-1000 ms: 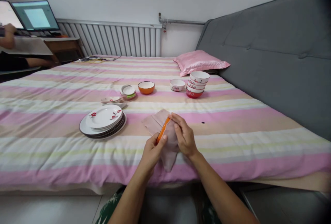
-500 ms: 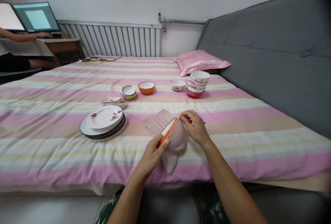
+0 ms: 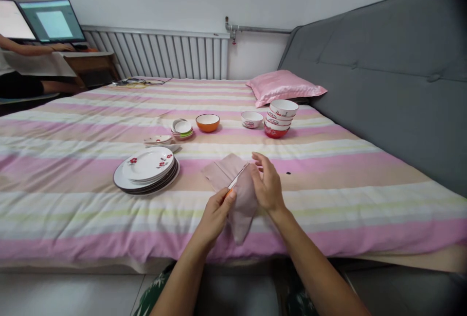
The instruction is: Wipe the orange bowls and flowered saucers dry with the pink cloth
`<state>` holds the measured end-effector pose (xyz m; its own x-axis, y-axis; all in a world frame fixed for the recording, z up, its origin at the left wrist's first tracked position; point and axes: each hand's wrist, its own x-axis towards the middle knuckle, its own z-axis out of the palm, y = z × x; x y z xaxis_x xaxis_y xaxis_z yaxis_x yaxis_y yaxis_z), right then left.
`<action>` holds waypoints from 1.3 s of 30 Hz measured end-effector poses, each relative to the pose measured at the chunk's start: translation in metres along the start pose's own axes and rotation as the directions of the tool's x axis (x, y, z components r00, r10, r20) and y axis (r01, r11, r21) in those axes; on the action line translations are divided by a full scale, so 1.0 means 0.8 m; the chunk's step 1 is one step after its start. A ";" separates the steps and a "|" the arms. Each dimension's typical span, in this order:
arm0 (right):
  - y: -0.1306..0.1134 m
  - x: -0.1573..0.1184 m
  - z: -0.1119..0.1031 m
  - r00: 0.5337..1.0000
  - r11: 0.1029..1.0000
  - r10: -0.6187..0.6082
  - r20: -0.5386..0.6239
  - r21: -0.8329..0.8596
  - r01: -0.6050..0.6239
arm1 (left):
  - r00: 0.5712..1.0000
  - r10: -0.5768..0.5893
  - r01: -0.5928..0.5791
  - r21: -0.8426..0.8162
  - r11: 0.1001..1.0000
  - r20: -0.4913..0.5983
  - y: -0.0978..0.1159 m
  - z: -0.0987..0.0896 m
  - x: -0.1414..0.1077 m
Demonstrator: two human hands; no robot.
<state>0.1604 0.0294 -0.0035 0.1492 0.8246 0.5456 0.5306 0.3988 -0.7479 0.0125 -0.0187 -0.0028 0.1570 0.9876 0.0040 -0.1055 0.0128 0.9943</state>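
Note:
An orange bowl (image 3: 236,180) with a white inside and dark rim is tilted on its side above the bed, only a narrow strip of it showing. My left hand (image 3: 214,215) is closed on its near edge, thumb over the rim. A pinkish-beige cloth (image 3: 243,204) covers the bowl's outer side, hangs below it and spreads flat behind it on the sheet. My right hand (image 3: 268,184) curves round the cloth-covered side, holding the cloth against the bowl near the far rim; some fingertips are hidden.
Left of the cloth stands a stack of plates (image 3: 146,166), with small dishes (image 3: 181,129) behind. Another orange bowl (image 3: 207,124), a white bowl (image 3: 251,120) and a bowl stack (image 3: 280,120) stand farther back. A pink pillow (image 3: 284,87) lies by the grey headboard (image 3: 383,68). A person sits far left.
My right hand has gone from pinching the cloth's edge at the far rim to lying round the bowl's covered side. The cloth has come up over the orange side, which now shows less.

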 end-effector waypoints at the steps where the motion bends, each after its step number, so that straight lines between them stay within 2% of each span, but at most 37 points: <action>1: -0.004 -0.007 0.005 0.997 0.996 -0.076 0.009 -0.035 0.077 | 1.000 -0.001 0.001 -0.016 1.000 -0.011 -0.003 -0.001 0.001; 4: -0.015 -0.031 0.021 0.973 0.966 -0.224 0.048 -0.119 0.228 | 0.997 0.018 -0.023 -0.071 0.997 -0.073 -0.010 -0.002 0.005; 8: -0.015 -0.053 0.039 0.949 0.931 -0.313 -0.030 -0.204 0.301 | 0.993 -0.005 -0.013 -0.156 0.988 -0.119 -0.014 -0.002 0.007; 12: -0.006 -0.062 0.049 0.900 0.875 -0.432 -0.061 -0.267 0.403 | 0.992 -0.029 0.005 -0.188 0.982 -0.124 -0.015 -0.002 0.006; 15: -0.001 -0.064 0.053 0.876 0.844 -0.480 -0.054 -0.300 0.444 | 0.991 -0.039 0.012 -0.204 0.979 -0.125 -0.012 -0.002 0.006; 18: -0.002 -0.060 0.052 0.874 0.835 -0.485 -0.026 -0.312 0.454 | 0.988 -0.056 0.021 -0.234 0.972 -0.146 -0.008 0.000 0.007; 25: -0.008 -0.048 0.048 0.920 0.897 -0.389 -0.039 -0.244 0.369 | 0.954 -0.183 0.110 -0.293 0.950 -0.236 -0.005 0.005 0.009; 32: -0.005 -0.030 0.042 0.974 0.977 -0.213 -0.073 -0.006 0.213 | 0.942 -0.195 0.116 -0.280 0.953 -0.273 -0.003 0.010 0.008; 39: 0.010 -0.012 0.038 1.000 0.957 0.012 -0.009 0.288 -0.009 | 0.962 -0.195 0.137 -0.285 0.949 -0.189 0.006 0.013 0.006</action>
<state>0.1381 0.0368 -0.0259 0.1635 0.8257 0.5400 0.2660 0.4902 -0.8300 0.0229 -0.0157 0.0029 -0.0134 0.9775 -0.2104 -0.3582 0.1917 0.9138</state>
